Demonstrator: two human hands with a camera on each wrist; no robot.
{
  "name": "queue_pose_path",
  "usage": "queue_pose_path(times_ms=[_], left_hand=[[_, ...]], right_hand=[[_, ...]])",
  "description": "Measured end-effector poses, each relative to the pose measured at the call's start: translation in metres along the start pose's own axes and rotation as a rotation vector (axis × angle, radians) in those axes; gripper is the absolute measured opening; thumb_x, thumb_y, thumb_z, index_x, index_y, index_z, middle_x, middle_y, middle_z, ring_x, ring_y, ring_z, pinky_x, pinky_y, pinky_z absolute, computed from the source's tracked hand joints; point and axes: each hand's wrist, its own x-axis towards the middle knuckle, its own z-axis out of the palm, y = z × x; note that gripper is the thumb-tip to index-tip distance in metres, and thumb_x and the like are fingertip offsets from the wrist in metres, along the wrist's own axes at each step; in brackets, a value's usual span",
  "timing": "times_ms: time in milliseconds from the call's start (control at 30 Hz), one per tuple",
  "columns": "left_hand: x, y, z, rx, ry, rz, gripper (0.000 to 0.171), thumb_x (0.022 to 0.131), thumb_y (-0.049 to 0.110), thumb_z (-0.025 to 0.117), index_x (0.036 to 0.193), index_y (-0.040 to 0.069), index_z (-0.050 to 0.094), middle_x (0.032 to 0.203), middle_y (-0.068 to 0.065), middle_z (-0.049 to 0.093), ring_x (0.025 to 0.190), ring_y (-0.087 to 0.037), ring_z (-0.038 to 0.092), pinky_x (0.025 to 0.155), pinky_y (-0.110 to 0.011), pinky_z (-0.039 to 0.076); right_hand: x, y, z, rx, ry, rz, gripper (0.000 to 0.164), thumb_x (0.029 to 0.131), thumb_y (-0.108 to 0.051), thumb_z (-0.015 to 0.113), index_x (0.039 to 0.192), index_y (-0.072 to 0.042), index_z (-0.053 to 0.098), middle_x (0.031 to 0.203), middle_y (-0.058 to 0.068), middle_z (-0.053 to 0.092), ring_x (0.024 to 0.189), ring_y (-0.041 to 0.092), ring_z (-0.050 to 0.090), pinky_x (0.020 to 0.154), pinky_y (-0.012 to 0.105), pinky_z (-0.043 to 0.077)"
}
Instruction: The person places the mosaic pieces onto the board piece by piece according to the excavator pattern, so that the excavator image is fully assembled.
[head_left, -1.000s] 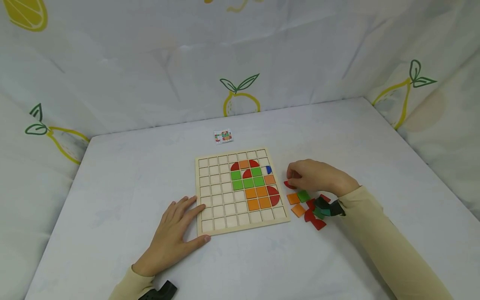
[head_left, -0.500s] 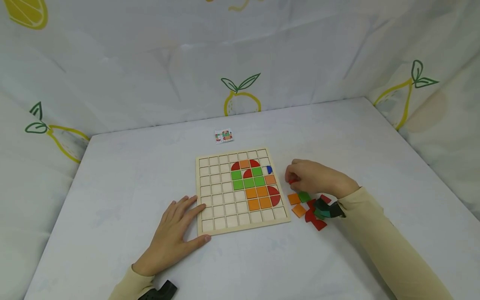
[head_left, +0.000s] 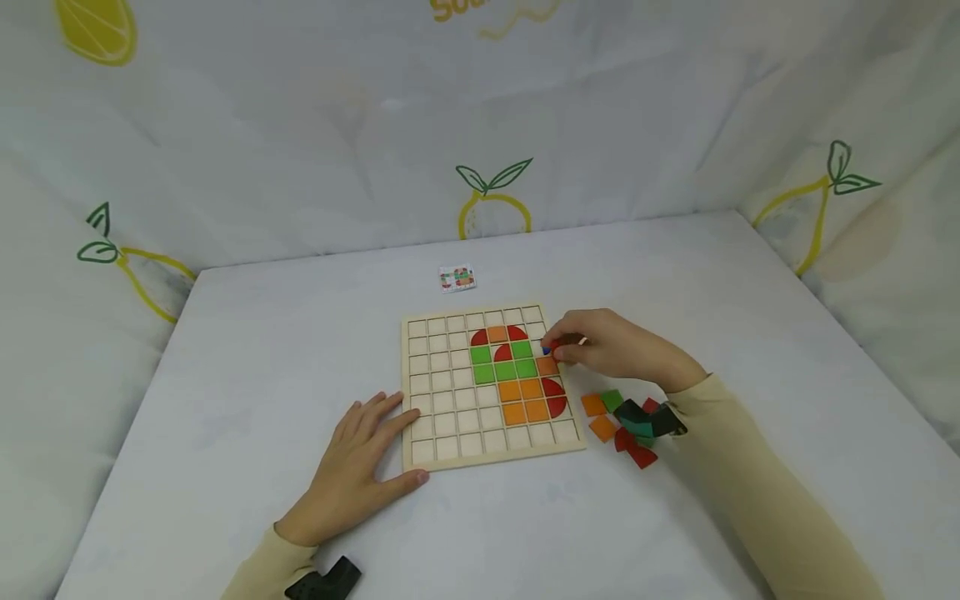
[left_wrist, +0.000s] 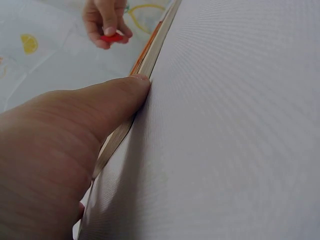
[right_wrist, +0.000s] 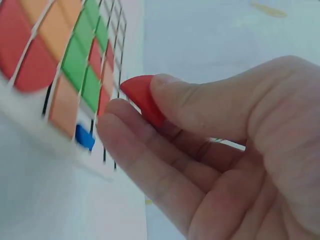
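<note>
Between thumb and fingers, my right hand (head_left: 618, 348) pinches a red quarter-circle tile (right_wrist: 142, 95), lifted over the right side of the wooden grid board (head_left: 495, 457). Just below those fingertips a small blue piece (right_wrist: 85, 137) sits in a cell at the board's right edge. Green squares (head_left: 505, 370), orange squares (head_left: 536, 409) and red rounded tiles (head_left: 556, 407) fill other cells. My left hand (head_left: 352, 471) lies with fingers spread, fingertips on the board's left edge and thumb at its near left corner; in the left wrist view the thumb (left_wrist: 115, 97) touches the board's side.
Loose orange (head_left: 602, 428), green (head_left: 612, 400) and red tiles (head_left: 642, 457) lie in a pile right of the board, partly hidden by the right wrist's dark strap (head_left: 663, 421). A small printed card (head_left: 457, 278) lies behind the board. Fabric walls surround the white table.
My right hand has picked up the red tile beside the board and carried it left, over the board's right edge. The left hand stays put on the board. The head view has shifted slightly.
</note>
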Motion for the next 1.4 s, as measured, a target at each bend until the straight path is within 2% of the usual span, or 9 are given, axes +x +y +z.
queue_pose_path(times_ms=[200,333,467,633,867,1167,1400], left_hand=[[-0.002,0.000,0.003,0.004,-0.008,-0.005,0.076,0.083,0.053,0.077,0.148,0.021,0.051,0.162,-0.005,0.036,0.154,-0.031,0.024,0.127,-0.050,0.011],[-0.001,0.000,0.004,0.004,-0.013,-0.004,0.076,0.084,0.054,0.076,0.148,0.022,0.050,0.163,-0.004,0.035,0.155,-0.030,0.024,0.127,-0.050,0.010],[0.000,-0.001,0.004,0.012,-0.002,0.016,0.077,0.084,0.054,0.076,0.149,0.022,0.049,0.163,-0.004,0.035,0.154,-0.031,0.024,0.127,-0.051,0.011],[0.000,-0.002,0.003,0.019,0.018,0.039,0.076,0.084,0.053,0.077,0.148,0.021,0.050,0.162,-0.005,0.037,0.153,-0.031,0.026,0.127,-0.051,0.013],[0.000,-0.002,0.002,0.020,0.003,0.022,0.077,0.084,0.054,0.076,0.149,0.021,0.050,0.162,-0.004,0.036,0.154,-0.030,0.025,0.127,-0.050,0.012],[-0.001,-0.001,0.000,0.007,0.016,0.020,0.075,0.085,0.052,0.076,0.148,0.020,0.050,0.162,-0.005,0.036,0.154,-0.032,0.025,0.126,-0.051,0.013],[0.000,0.000,-0.001,0.009,0.032,0.034,0.073,0.087,0.051,0.075,0.148,0.020,0.051,0.162,-0.006,0.037,0.153,-0.034,0.027,0.126,-0.053,0.014]], right_hand=[[0.020,-0.019,0.011,0.094,-0.044,-0.055,0.014,0.099,-0.007,0.063,0.110,-0.009,0.070,0.105,0.005,0.075,0.090,0.018,0.062,0.081,0.029,0.056],[0.031,-0.033,0.019,0.071,-0.027,-0.100,0.010,0.098,-0.011,0.066,0.107,-0.011,0.072,0.105,0.002,0.072,0.088,0.016,0.059,0.077,0.028,0.054],[0.037,-0.039,0.030,0.051,-0.011,-0.096,0.007,0.097,-0.015,0.070,0.103,-0.015,0.073,0.102,-0.001,0.069,0.089,0.017,0.056,0.075,0.027,0.053],[0.039,-0.039,0.043,0.047,-0.072,-0.064,0.005,0.097,-0.017,0.069,0.102,-0.018,0.071,0.095,-0.005,0.070,0.084,0.014,0.057,0.074,0.026,0.052],[0.041,-0.044,0.056,-0.054,-0.098,-0.083,0.004,0.095,-0.019,0.072,0.099,-0.021,0.074,0.098,-0.008,0.066,0.090,0.010,0.056,0.083,0.026,0.051],[0.040,-0.051,0.062,-0.209,-0.070,-0.107,0.007,0.095,-0.018,0.072,0.098,-0.021,0.077,0.102,-0.006,0.068,0.097,0.012,0.058,0.087,0.030,0.054],[0.038,-0.055,0.066,-0.275,-0.045,-0.109,0.008,0.096,-0.017,0.070,0.098,-0.021,0.077,0.102,-0.005,0.066,0.099,0.015,0.057,0.090,0.032,0.054]])
